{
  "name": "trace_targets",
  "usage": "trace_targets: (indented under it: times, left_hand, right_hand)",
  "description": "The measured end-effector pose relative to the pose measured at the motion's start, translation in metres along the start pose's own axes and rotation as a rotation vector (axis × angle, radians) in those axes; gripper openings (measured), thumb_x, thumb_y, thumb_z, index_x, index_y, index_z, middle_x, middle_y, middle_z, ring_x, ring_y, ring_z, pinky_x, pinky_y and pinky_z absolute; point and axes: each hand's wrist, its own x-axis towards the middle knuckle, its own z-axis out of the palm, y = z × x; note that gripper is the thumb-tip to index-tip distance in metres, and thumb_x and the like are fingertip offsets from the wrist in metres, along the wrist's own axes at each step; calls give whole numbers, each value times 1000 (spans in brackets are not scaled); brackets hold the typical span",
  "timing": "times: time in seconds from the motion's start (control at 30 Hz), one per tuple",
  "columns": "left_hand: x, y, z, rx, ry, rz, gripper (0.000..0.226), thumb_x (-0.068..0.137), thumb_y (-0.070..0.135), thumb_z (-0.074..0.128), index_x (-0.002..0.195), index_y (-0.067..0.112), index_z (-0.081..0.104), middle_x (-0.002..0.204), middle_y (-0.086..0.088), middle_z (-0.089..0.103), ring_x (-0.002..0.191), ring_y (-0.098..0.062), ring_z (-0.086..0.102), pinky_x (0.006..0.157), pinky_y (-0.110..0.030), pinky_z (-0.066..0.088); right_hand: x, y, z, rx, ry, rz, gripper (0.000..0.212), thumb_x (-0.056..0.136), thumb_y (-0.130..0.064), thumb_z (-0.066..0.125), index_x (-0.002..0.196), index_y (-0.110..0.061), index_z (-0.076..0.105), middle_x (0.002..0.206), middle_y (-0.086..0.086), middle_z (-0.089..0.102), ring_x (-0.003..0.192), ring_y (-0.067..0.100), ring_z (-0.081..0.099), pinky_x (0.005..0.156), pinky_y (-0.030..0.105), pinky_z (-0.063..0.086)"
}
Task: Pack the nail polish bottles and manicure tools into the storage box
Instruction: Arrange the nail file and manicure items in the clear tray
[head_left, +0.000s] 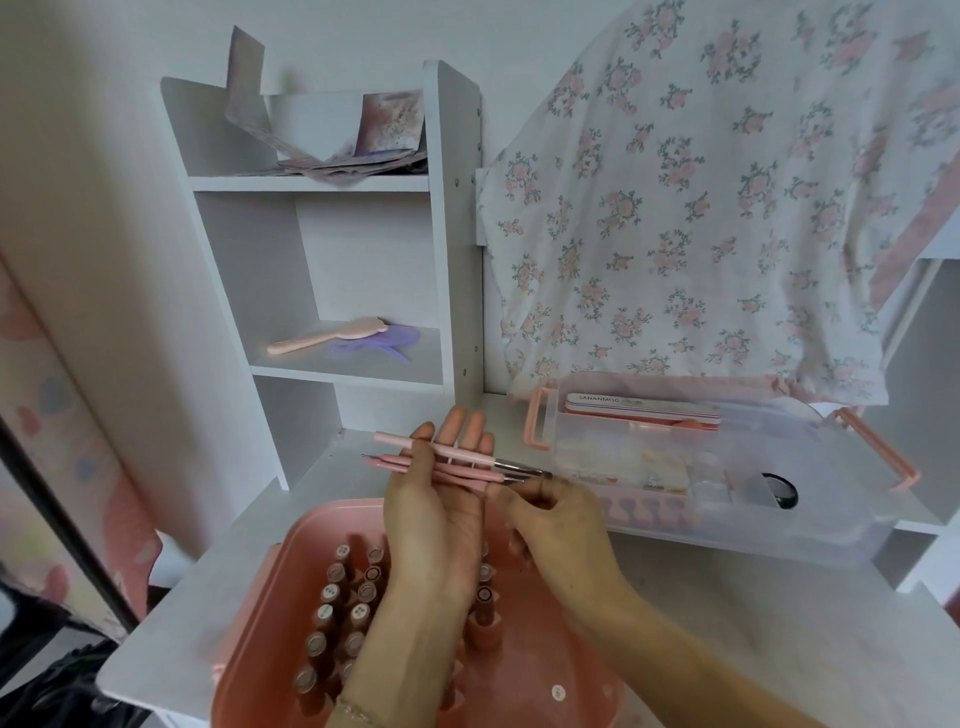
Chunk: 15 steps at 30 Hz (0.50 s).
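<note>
My left hand (441, 499) is palm up above the pink storage box (249, 623), with several thin pink manicure tools (415, 453) lying across its fingers and the thumb over them. My right hand (556, 514) pinches the metal tips of these tools at their right end. Inside the pink box stand several nail polish bottles (337, 613) with brownish caps, partly hidden by my left forearm. To the right sits a clear tray (727, 499) with pink handles, holding a nail file (644, 408), pink toe separators (644, 512) and small jars.
A white shelf unit (363, 234) stands behind on the white desk (727, 613), with a pink hairbrush (327, 335) and a purple comb on one shelf. A floral cloth (701, 208) hangs at the back right over the tray's far edge.
</note>
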Motion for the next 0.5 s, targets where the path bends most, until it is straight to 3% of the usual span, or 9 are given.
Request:
trace_targets:
  times: [0.13, 0.27, 0.4, 0.5]
  left_hand:
    - [-1, 1, 1, 4, -3, 11, 23, 101, 13, 28, 94, 9, 49, 99, -16, 66, 94, -28, 65, 80, -42, 48]
    - [3, 9, 2, 7, -38, 24, 24, 101, 12, 27, 93, 9, 49, 103, -16, 65, 96, -29, 64, 76, -40, 50]
    - [3, 5, 14, 56, -110, -23, 23, 101, 13, 28, 94, 8, 50, 100, -14, 67, 88, -24, 69, 75, -39, 52]
    - [7, -4, 31, 91, -168, -86, 23, 101, 13, 28, 94, 7, 49, 99, -16, 67, 83, -23, 70, 68, -37, 55]
  right_hand:
    - [-2, -2, -4, 38, -29, 21, 7, 79, -25, 68, 82, -20, 63, 50, -7, 59, 43, 5, 53, 48, 22, 42]
    - [0, -7, -19, 75, -42, -6, 25, 82, -21, 66, 103, -21, 54, 71, 2, 65, 50, 9, 59, 46, 20, 47]
    - [10, -18, -37, 83, -115, -40, 3, 88, -16, 58, 91, -14, 60, 66, 2, 69, 54, 14, 62, 48, 21, 49]
    - [22, -28, -54, -104, -82, -160, 18, 87, -7, 57, 73, -17, 61, 55, -7, 63, 51, 7, 57, 48, 17, 46]
